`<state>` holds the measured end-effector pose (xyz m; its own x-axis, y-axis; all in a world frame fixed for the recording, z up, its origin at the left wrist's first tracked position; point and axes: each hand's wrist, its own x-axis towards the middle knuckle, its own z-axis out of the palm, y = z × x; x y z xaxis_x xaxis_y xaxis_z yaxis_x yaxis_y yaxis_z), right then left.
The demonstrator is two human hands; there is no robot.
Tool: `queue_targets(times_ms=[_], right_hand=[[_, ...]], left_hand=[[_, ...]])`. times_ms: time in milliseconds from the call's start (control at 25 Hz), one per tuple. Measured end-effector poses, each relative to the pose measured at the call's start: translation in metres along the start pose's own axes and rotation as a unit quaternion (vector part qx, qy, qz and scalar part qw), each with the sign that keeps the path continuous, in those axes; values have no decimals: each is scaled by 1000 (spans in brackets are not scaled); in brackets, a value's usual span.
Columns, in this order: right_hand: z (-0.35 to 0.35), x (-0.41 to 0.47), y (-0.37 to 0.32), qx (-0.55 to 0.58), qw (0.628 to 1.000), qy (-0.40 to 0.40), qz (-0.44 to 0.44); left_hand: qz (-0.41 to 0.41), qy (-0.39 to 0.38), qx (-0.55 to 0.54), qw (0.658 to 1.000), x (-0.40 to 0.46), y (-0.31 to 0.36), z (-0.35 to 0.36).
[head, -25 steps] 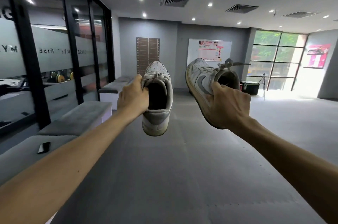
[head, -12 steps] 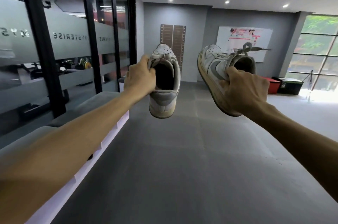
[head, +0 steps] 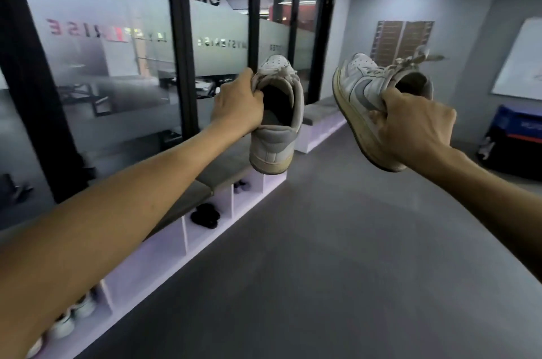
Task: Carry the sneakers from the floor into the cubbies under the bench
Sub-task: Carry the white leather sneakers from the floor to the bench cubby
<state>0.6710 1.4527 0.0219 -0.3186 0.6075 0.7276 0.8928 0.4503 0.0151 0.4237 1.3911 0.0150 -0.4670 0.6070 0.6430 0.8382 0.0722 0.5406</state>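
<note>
Both sneakers are up in the air at arm's length, well above the grey floor [head: 337, 256]. The left hand [head: 237, 103] grips the left sneaker [head: 275, 115] by the near side of its collar, fingers hooked inside the opening, so the shoe hangs just right of the fist. Its long axis runs nearly vertical: toe up and away, grey heel down, opening facing the camera.

The right hand [head: 416, 127] is curled round the right sneaker [head: 360, 89] at its heel end, thumb at the collar and fingers wrapped over the sole side. That shoe sits above and left of the hand, tipped onto its side, its long axis slanting from the heel at lower right to the toe at upper left; the grey swoosh faces the camera and the laces trail off to the right.

Below and left of the shoes, the bench [head: 217, 174] runs along the glass wall [head: 123, 65]. Its white cubbies [head: 249, 197] open towards the floor; one holds what looks like a dark pair of shoes [head: 205, 215], blurred, and the nearest holds white shoes [head: 73, 314].
</note>
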Motion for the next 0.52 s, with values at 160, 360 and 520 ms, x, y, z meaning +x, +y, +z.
queue_targets(times_ms=[160, 360, 520], right_hand=[[63, 57, -4, 63, 996, -8, -59], [141, 111, -45, 124, 984, -15, -125], [197, 147, -90, 176, 970, -32, -164]], left_hand=[[-60, 50, 37, 996, 29, -17, 22], [-100, 89, 98, 986, 59, -69, 33], [-129, 123, 149, 973, 88, -123, 38]])
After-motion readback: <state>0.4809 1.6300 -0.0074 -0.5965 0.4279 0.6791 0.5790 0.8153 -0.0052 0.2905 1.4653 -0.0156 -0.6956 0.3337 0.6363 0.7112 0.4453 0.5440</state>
